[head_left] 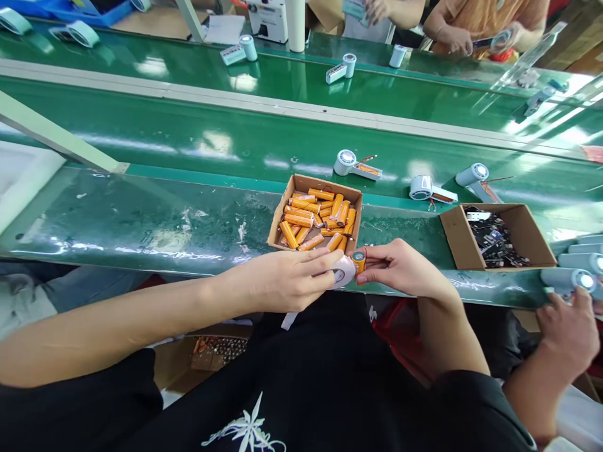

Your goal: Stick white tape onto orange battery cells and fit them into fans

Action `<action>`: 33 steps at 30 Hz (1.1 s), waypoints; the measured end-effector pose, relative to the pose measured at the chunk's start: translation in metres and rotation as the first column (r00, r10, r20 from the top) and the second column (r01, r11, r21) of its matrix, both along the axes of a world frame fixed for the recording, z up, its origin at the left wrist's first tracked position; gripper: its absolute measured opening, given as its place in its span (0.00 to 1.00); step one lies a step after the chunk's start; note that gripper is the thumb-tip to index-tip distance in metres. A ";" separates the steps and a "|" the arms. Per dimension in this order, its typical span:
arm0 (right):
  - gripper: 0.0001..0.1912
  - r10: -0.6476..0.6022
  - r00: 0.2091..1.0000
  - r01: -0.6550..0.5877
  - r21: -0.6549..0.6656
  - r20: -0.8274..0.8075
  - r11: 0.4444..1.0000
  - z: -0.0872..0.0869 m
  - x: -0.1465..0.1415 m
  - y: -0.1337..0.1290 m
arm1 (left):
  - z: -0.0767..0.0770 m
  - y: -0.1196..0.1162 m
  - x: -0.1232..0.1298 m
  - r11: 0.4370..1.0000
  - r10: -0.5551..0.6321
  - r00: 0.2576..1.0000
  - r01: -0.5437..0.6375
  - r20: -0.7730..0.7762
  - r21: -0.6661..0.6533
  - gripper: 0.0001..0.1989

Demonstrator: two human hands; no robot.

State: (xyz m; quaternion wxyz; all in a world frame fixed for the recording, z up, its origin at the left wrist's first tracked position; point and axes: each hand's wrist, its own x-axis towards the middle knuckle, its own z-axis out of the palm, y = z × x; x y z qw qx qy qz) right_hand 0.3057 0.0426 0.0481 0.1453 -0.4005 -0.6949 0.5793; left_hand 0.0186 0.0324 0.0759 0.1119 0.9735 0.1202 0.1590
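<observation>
Working from the head view, the person appears to be partway through handling one orange cell (359,261) with a roll of white tape (345,272), both held just over the worktop's (211,216) near edge. The cell sits right beside the roll, seemingly touching it; whether any tape is stuck to it yet cannot be told. Plenty seems left: the shallow cardboard box (279,221) near the middle of that edge holds a jumble of similar cells. Some show pale patches, but the picture does not settle whether those are tape. Beyond the worktop's far edge, pale blue round units (345,161) lie on the green strip, at least two with an orange cell in the attached piece, so that later stage looks done for some.

The left hand (306,276) reaches in from the left, forearm slanting across the front of the worktop, palm down, its fingers curled and pinching the roll; a loose white strip (289,321) hangs below it. The right hand (400,269) comes from the opposite side with the wrist bent sharply inward, thumb and fingers pinching the cell with its round end turned toward the person. Both hands meet at the box's near right corner.
</observation>
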 end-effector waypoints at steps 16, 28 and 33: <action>0.30 -0.802 0.330 0.794 -0.312 -0.498 0.521 -0.086 -0.058 -0.052 | -0.080 -0.032 0.024 0.905 0.354 0.894 -0.402 0.275 0.141 0.12; 0.32 -0.707 0.159 0.952 -0.084 -0.689 0.296 -0.061 0.051 0.017 | -0.108 -0.058 -0.049 0.791 0.543 0.816 -0.576 0.199 0.207 0.22; 0.32 -0.802 0.350 0.849 -0.197 -0.485 0.490 -0.093 0.053 0.017 | -0.140 0.000 -0.154 0.494 0.868 0.486 -0.867 0.101 -0.070 0.19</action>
